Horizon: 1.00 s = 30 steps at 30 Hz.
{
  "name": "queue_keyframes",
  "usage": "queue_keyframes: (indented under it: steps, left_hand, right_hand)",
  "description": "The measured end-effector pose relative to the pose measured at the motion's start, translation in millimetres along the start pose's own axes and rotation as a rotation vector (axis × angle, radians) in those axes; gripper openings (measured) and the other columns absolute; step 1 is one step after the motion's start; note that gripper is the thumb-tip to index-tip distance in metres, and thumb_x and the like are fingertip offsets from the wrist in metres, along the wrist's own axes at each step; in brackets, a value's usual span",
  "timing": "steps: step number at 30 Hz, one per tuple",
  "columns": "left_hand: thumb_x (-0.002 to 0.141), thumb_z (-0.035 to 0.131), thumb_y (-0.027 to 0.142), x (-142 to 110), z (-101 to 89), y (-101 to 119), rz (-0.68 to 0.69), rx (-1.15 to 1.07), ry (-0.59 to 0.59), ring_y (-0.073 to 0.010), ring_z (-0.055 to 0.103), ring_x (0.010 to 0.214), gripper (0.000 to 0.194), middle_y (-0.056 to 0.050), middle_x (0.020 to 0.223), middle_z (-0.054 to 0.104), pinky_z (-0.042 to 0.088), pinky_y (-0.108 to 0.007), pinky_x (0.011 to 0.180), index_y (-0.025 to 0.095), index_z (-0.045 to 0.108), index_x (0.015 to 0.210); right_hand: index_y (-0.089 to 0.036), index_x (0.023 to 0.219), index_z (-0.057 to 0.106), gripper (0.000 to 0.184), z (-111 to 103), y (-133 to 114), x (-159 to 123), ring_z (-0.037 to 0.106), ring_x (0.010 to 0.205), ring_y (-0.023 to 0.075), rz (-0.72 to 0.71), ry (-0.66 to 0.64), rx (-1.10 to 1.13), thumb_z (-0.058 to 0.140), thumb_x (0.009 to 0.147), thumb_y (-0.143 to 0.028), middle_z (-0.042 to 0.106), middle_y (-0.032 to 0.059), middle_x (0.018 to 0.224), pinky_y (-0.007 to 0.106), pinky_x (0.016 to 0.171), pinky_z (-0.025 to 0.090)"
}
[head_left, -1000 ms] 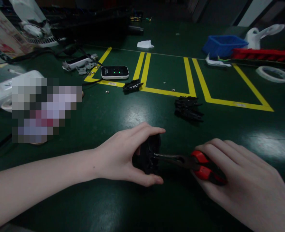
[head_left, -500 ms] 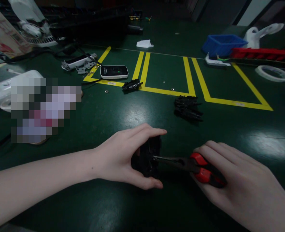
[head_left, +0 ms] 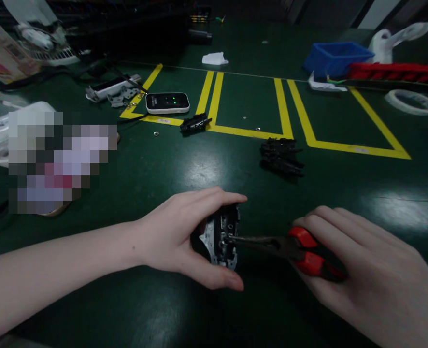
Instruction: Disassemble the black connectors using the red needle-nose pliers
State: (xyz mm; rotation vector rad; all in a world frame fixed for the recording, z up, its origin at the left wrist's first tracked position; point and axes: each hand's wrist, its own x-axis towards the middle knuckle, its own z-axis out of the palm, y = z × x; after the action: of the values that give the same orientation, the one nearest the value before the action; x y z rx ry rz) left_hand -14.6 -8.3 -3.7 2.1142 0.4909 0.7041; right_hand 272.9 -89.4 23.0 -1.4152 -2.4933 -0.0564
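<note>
My left hand (head_left: 188, 237) is wrapped round a black and silver-grey molded part (head_left: 225, 237), with its thumb below and fingers above. The part's inner side, with small posts and a ring-shaped hole, faces my right hand (head_left: 366, 261). That hand is closed round the red and black handles of long-nose pliers (head_left: 290, 246). The tips of the pliers reach into the middle of the part. Whether they pinch something there is too small to tell. Farther off lie two dark plastic pieces (head_left: 281, 157) and one more small black piece (head_left: 195, 124).
Yellow tape (head_left: 250, 132) marks out bays on the green table (head_left: 156, 309). A white-edged device (head_left: 167, 103) with green lights sits in the left bay. At the right are a blue bin (head_left: 337, 58), a red strip (head_left: 398, 72) and a tape roll (head_left: 412, 102). A small metal ring (head_left: 156, 134) lies nearby.
The part in my left hand has tilted, so its silver-grey edge and inner details now show. The pliers have shifted slightly right, their tips still at the part. The whole view has moved a little.
</note>
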Motion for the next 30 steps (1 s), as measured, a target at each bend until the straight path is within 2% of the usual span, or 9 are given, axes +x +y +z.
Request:
queue_keyframes:
  steps: [2,4,9,14,17,22,27,30]
  left_hand:
    - [0.082,0.089,0.051,0,0.1,0,0.001,-0.007,0.005,-0.0243,0.074,0.095,0.078,-0.009,0.115,0.076,0.059,-0.033,0.078,0.017,0.059,0.145]
    - [0.08,0.091,0.051,0,0.4,1,0.011,-0.009,0.014,-0.0245,0.074,0.095,0.079,-0.009,0.116,0.076,0.059,-0.033,0.08,0.018,0.059,0.145]
    - [0.079,0.092,0.052,1,0.0,1,0.054,0.007,0.015,-0.0239,0.073,0.091,0.08,-0.009,0.112,0.076,0.06,-0.033,0.08,0.015,0.061,0.142]
    - [0.08,0.091,0.05,1,-1.1,2,0.041,0.022,-0.004,-0.0237,0.073,0.093,0.079,-0.01,0.113,0.076,0.06,-0.033,0.079,0.014,0.06,0.144]
    - [0.082,0.089,0.052,0,0.0,3,0.036,0.027,0.011,-0.023,0.072,0.092,0.079,-0.009,0.111,0.076,0.059,-0.033,0.078,0.012,0.06,0.143]
    - [0.081,0.087,0.056,-1,0.0,4,0.028,0.046,0.021,-0.0235,0.072,0.091,0.079,-0.008,0.11,0.075,0.057,-0.033,0.075,0.017,0.06,0.144]
    - [0.08,0.085,0.06,-1,1.8,5,0.009,0.073,0.023,-0.0236,0.072,0.089,0.081,-0.007,0.108,0.076,0.056,-0.033,0.073,0.017,0.061,0.144]
    - [0.082,0.083,0.061,-1,3.2,5,0.002,0.076,0.046,-0.023,0.072,0.088,0.08,-0.008,0.107,0.076,0.056,-0.034,0.073,0.015,0.06,0.143]
  right_hand:
    - [-0.028,0.1,0.055,0.012,0,-5,0,0.064,0.075,0.0267,0.084,-0.025,0.052,0.053,0.089,-0.025,0.066,0.0049,0.089,0.04,0.065,0.05]
    - [-0.028,0.1,0.054,0.009,0,-7,0,0.064,0.075,0.0261,0.109,-0.039,0.089,0.054,0.091,-0.026,0.065,0.0044,0.09,0.04,0.066,0.05]
    - [-0.03,0.099,0.055,0.009,3,2,-3,0.065,0.071,0.0245,0.03,-0.036,0.139,0.057,0.091,-0.027,0.066,0.0023,0.087,0.037,0.059,0.049]
    - [-0.031,0.1,0.057,0.01,3,6,-6,0.067,0.069,0.0249,0.017,-0.052,0.16,0.058,0.09,-0.028,0.068,0.0027,0.087,0.037,0.057,0.05]
    - [-0.031,0.102,0.057,0.013,2,6,-6,0.069,0.071,0.0258,0.011,-0.057,0.139,0.058,0.089,-0.028,0.07,0.0032,0.089,0.038,0.059,0.052]
    - [-0.03,0.099,0.058,0.014,0,7,-4,0.07,0.074,0.0285,-0.021,-0.029,0.084,0.056,0.086,-0.026,0.072,0.0059,0.091,0.038,0.057,0.051]
    - [-0.03,0.104,0.058,0.018,-1,10,-5,0.07,0.07,0.0253,-0.017,-0.042,0.089,0.062,0.086,-0.028,0.072,0.0032,0.092,0.036,0.056,0.051]
    - [-0.03,0.107,0.057,0.021,0,11,-6,0.072,0.074,0.0277,-0.043,-0.029,0.074,0.059,0.086,-0.028,0.073,0.0046,0.094,0.038,0.058,0.053]
